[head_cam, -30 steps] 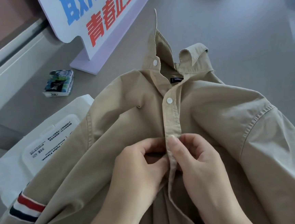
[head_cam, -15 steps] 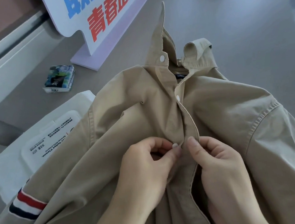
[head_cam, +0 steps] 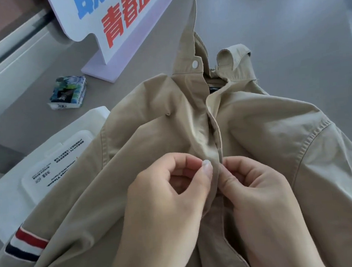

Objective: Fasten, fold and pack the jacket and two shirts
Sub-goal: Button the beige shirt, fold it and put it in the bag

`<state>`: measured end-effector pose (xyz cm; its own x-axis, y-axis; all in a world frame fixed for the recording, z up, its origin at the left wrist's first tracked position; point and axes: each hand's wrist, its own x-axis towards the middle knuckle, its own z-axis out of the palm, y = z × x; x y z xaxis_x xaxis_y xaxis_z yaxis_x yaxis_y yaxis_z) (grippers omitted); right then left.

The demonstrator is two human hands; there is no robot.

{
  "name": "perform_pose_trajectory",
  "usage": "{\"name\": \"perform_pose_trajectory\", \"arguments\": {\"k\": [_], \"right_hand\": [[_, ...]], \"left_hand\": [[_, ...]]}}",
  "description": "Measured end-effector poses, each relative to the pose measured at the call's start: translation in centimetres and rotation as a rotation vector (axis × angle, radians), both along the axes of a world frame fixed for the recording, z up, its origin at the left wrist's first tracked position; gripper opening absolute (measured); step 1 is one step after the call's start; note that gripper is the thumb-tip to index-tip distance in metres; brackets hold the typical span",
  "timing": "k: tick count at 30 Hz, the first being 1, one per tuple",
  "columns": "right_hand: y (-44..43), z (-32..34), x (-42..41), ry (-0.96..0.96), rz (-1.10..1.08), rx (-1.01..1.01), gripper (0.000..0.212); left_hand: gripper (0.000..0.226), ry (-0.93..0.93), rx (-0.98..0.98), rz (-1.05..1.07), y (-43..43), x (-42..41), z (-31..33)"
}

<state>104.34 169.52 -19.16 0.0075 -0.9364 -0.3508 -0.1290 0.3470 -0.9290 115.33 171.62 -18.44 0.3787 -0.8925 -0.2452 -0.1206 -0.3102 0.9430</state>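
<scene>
1. A tan shirt (head_cam: 266, 129) is spread front-up on the grey table (head_cam: 267, 19), with the collar (head_cam: 188, 36) turned away from the person and the lower part drawn toward the camera.
2. The left hand (head_cam: 172, 197) is held in a clenched grip on the shirt. One edge of the front strip (head_cam: 213, 134) is pinched between thumb and forefinger, with the thumbnail turned upward and the other fingers curled in.
3. The grip of the right hand (head_cam: 258, 190) is likewise clenched on the shirt. The opposite edge of the opening is pinched just beside the left thumb, so the two hands nearly touch.
4. Whether a button lies between the fingertips cannot be told (the spot is covered by them).
5. Above the hands the two front edges are overlapped. Below the hands the front is parted and the darker inside is shown.
6. A white button (head_cam: 195, 63) is seen on the collar band. One collar point is stood upright, the other is folded over, and a dark label (head_cam: 213, 89) is visible inside the neck.
7. A red, white and navy striped band (head_cam: 25, 242) is seen on the sleeve at the lower left.
8. A white pack of wipes (head_cam: 52, 165) is partly covered by the shirt. A small colourful tissue pack (head_cam: 68, 93) lies farther back, apart from the shirt, near a white sign (head_cam: 118, 21) printed in blue and red.
</scene>
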Motion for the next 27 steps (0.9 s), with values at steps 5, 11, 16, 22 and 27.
{"name": "perform_pose_trajectory", "arguments": {"k": [5,11,16,22,27], "right_hand": [[0.5,-0.1,-0.3,-0.103,-0.182,-0.023,0.022],[0.5,-0.8,0.8,0.319,-0.06,-0.375,0.009],[0.4,-1.2,0.6,0.27,-0.046,-0.287,0.013],[0.4,-1.0,0.0,-0.147,-0.043,0.066,0.021],[0.5,-0.7,-0.4,-0.358,-0.072,0.2,0.03]], "left_hand": [[0.013,-0.304,-0.052,0.01,-0.2,-0.5,-1.2],[0.017,-0.321,-0.022,0.03,0.1,-0.6,-1.8],[0.011,0.287,0.147,0.107,-0.1,-0.4,-1.0],[0.007,0.449,0.155,0.088,0.0,-0.3,-0.7],[0.006,0.438,0.15,0.083,-0.1,-0.3,-0.4]]}}
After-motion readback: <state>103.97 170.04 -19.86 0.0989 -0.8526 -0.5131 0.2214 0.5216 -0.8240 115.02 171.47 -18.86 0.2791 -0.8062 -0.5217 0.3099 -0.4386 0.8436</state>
